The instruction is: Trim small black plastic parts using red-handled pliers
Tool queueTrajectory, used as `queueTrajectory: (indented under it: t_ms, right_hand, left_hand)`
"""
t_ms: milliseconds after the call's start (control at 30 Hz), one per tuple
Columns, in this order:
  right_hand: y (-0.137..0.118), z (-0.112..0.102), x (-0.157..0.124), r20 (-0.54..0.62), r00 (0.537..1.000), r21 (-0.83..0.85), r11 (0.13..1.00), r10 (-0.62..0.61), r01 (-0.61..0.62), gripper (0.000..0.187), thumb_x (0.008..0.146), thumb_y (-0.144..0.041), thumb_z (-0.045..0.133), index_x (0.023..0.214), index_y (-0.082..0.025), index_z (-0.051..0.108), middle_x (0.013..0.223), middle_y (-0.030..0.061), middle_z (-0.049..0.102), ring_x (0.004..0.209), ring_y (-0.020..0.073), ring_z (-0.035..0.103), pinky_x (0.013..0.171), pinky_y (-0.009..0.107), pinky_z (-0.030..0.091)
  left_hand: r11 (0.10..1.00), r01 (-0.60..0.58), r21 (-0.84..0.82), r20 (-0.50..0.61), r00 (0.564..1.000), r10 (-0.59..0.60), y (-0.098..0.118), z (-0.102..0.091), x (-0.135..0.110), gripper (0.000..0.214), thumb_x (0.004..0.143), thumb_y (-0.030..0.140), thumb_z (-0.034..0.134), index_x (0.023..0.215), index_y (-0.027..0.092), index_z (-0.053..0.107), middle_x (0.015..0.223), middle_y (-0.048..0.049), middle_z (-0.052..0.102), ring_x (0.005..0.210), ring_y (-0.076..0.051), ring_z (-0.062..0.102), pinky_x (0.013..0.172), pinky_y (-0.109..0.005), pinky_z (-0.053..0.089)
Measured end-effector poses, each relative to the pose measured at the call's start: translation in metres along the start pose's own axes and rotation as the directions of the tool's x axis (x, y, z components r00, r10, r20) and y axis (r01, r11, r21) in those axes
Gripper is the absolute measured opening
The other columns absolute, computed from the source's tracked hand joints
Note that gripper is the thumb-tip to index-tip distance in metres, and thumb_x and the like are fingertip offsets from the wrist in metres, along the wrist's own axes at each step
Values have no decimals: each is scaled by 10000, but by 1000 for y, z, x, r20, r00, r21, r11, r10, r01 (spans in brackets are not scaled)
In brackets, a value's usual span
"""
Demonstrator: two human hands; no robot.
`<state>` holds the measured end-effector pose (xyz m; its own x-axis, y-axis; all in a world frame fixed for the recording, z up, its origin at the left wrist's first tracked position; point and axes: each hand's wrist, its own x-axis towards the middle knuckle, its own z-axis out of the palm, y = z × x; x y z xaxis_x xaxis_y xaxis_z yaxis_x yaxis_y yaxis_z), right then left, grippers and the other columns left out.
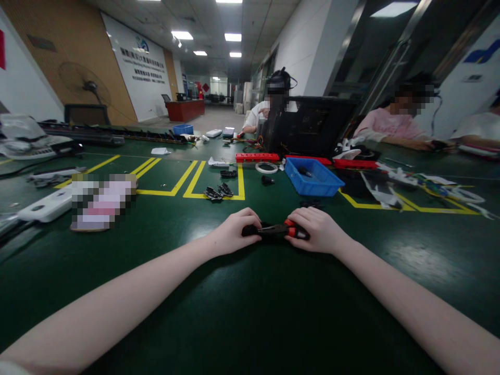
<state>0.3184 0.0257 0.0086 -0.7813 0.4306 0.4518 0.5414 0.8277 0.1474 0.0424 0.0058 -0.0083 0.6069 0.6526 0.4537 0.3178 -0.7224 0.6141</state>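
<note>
"Fingers of the right hand: closed around what?"

"Red-and-black-handled metal pliers, nose toward the left hand."

"And the left fingers?"

"Pinching a small dark piece by the pliers' tip, over the glossy green tabletop."

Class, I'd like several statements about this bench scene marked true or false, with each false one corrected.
1. The right hand holds pliers. True.
2. The pliers' handles are green. False: they show red and black.
3. The left hand holds a black part. True.
4. The white ring lies left of the bin. True.
5. The bin is yellow. False: it is blue.
6. Both hands wear gloves. False: they are bare.
</note>
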Motion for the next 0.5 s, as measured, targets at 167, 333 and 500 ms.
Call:
queueTrajectory:
  t_ms: [167,333,500]
  right_hand:
    - [0,0,0,-3,1000,-1,1000,6,-6,263,830,-397,609,947,-162,625,880,103,675,780,223,631,661,341,463]
    - [0,-1,-1,-22,1000,-28,1000,-5,5,272,839,-405,607,967,-165,624,902,106,683,805,231,636,677,348,466]
    - [-1,0,-1,-71,997,-78,997,-8,2,289,839,-408,615,981,-157,628,926,115,692,809,237,640,686,362,470]
  left_hand:
    - [1000,20,2,-2,1000,-20,-1,0,0,111,820,144,710,911,157,647,1062,-72,600,971,-206,617,892,-382,509]
    - [1000,23,3,-9,1000,-23,0,0,0,110,822,156,715,904,148,642,1056,-78,599,952,-202,617,876,-365,511]
    - [998,58,20,-20,998,-57,3,-1,0,107,817,157,717,892,156,641,1050,-69,598,948,-205,619,874,-366,512]
